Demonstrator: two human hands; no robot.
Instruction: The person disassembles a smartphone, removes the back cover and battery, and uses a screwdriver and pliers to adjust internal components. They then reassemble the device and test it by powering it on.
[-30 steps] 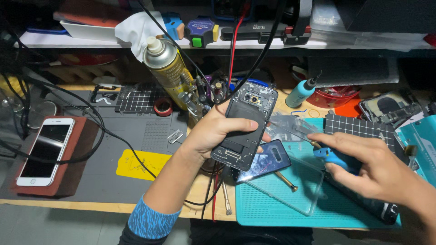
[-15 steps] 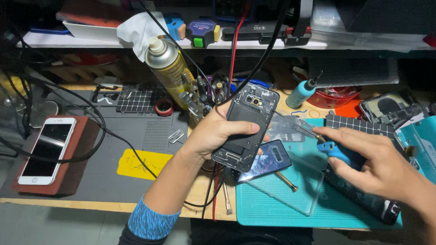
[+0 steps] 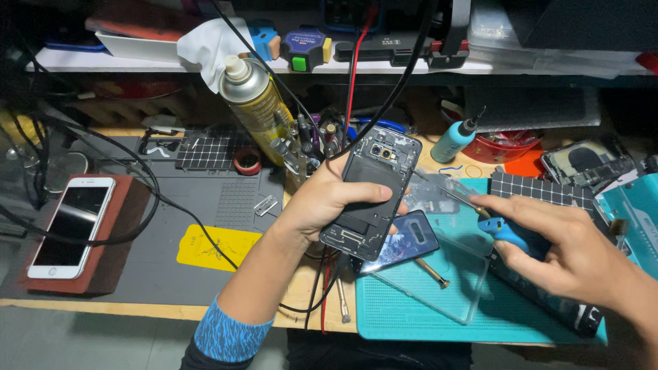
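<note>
We hold an opened phone at the centre of the frame.

Our left hand [image 3: 322, 202] grips the opened phone [image 3: 372, 190] above the worktop [image 3: 205, 205]; our right hand [image 3: 569, 253] pinches a blue-handled tool [image 3: 507, 231] at lower right, above the teal mat [image 3: 411, 315]. Farther back stands a spray can [image 3: 255, 103].
</note>
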